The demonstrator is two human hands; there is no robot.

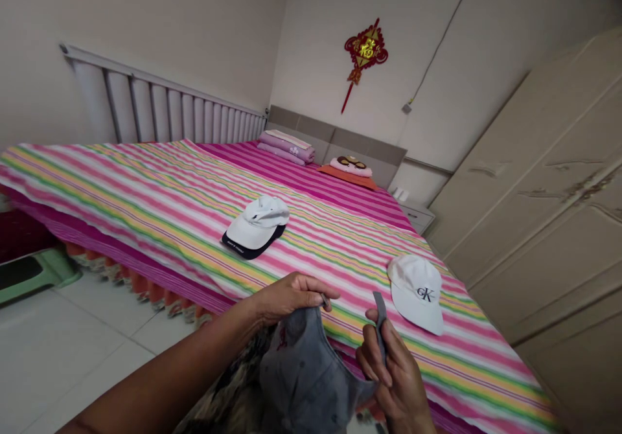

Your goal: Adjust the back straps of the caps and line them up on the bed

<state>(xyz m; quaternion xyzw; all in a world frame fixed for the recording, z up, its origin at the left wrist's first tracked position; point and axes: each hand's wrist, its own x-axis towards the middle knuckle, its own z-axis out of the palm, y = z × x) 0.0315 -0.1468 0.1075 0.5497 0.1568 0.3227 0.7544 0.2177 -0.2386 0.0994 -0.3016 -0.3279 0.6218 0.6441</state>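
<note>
Floor tiles (92,330), pale and glossy, show at the lower left, with a green stool (53,269) standing near the gathered bed skirt (138,289). A white radiator (170,105) runs along the left wall (194,19) toward the gray headboard (306,125). A striped sheet (146,181) covers the near part of the bed, and magenta bedding (272,170) the far part, where a folded lilac quilt (284,147) lies left of a folded pink cloth (362,171) on an orange cloth (335,175). A red ornament (366,48) hangs above; a nightstand (418,215) and a pale wardrobe (544,227) stand at the right.

The bed's near edge slants from the left down toward the lower right. Striped cloth stretches around the navy-edged white cap (262,216), well apart from the lettered white cap (413,282), which rests near the right edge. The gray cap (311,372) is held up at the near edge, between both hands.

The radiator is smooth and ribbed; the navy-edged cap has a creased crown and curved brim. The left hand (299,295) pinches the gray cap's rim between thumb and fingers; its fabric looks mottled, its crown rounded. The right hand (393,372) has fingers curled around a flat, narrow gray strap (380,324), tip upward. Raised ornament decorates the wardrobe doors.
</note>
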